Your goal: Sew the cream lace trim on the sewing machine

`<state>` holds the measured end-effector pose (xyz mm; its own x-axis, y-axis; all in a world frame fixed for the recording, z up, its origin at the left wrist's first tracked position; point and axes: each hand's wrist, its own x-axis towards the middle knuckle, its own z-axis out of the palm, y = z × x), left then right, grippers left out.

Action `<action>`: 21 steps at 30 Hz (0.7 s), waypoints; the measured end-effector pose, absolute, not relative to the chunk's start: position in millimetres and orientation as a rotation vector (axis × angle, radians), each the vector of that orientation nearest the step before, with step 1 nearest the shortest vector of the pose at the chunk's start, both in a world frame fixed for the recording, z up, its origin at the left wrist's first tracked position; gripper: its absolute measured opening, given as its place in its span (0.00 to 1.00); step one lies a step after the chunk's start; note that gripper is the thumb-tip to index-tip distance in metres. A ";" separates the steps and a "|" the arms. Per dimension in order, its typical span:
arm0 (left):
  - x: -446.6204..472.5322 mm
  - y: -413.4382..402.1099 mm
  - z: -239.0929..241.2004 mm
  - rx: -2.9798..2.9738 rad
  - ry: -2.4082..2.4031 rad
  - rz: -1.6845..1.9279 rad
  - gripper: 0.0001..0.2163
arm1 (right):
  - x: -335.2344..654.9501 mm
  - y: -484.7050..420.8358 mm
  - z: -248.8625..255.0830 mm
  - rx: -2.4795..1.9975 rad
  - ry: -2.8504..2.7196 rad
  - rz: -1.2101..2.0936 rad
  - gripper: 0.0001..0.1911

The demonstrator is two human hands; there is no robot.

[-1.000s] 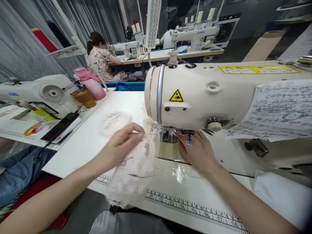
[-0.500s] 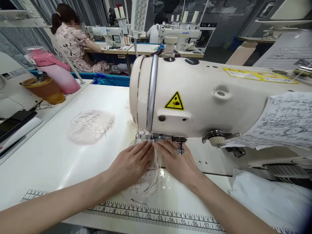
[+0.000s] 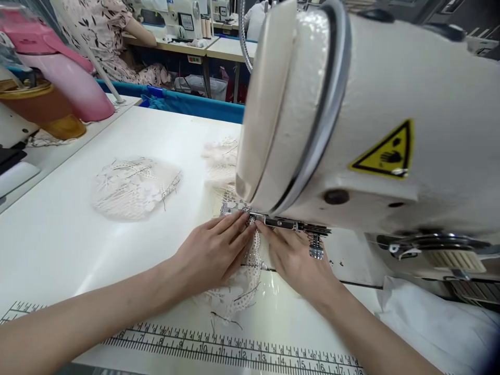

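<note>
A strip of cream lace [image 3: 254, 252] runs under the head of a white sewing machine [image 3: 289, 109], its near end lying loose on the table with dark thread ends. My left hand [image 3: 216, 247] lies flat on the lace's left side, fingers stretched towards the metal presser foot area [image 3: 236, 208]. My right hand [image 3: 300, 260] rests on the other side, fingers extended, the tips close to the lace and partly hidden below the machine's metal guide [image 3: 285, 223]. More lace [image 3: 221, 161] shows behind the foot. The needle is hidden.
A round lace piece [image 3: 135, 187] lies to the left. A printed ruler [image 3: 234, 350] crosses the near table edge. White cloth [image 3: 425, 317] is bunched at right. A pink bottle [image 3: 74, 78] and amber cup [image 3: 50, 109] stand at left. Another person [image 3: 105, 36] sits beyond.
My view has dipped and moved nearer, so the machine head looks larger and further right. Both hands stay by the foot on the lace. More lace shows behind the foot.
</note>
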<state>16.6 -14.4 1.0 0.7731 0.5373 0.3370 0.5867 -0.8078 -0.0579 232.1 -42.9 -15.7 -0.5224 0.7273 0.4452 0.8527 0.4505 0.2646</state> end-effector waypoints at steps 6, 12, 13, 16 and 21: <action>15.8 -12.6 3.1 -2.836 -0.901 -0.465 0.18 | 230.7 -42.2 -12.7 -1.374 -2.477 -0.570 0.19; 16.2 -13.3 1.2 -2.845 -0.889 -0.529 0.18 | 226.7 -41.8 -9.6 -1.402 -2.433 -0.525 0.20; 16.2 -13.5 0.6 -2.846 -0.888 -0.540 0.18 | 226.3 -42.4 -9.1 -1.402 -2.429 -0.533 0.20; 16.2 -13.8 -0.3 -2.831 -0.886 -0.552 0.18 | 226.6 -44.6 -9.6 -1.418 -2.439 -0.567 0.23; 15.9 -13.5 0.7 -2.814 -0.882 -0.526 0.18 | 229.1 -44.9 -12.3 -1.421 -2.489 -0.610 0.25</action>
<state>15.9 -13.5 0.7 0.7664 0.5245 0.3709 0.5756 -0.8171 -0.0339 229.1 -44.9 -12.3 -0.5126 0.7710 0.3778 0.8583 0.4493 0.2477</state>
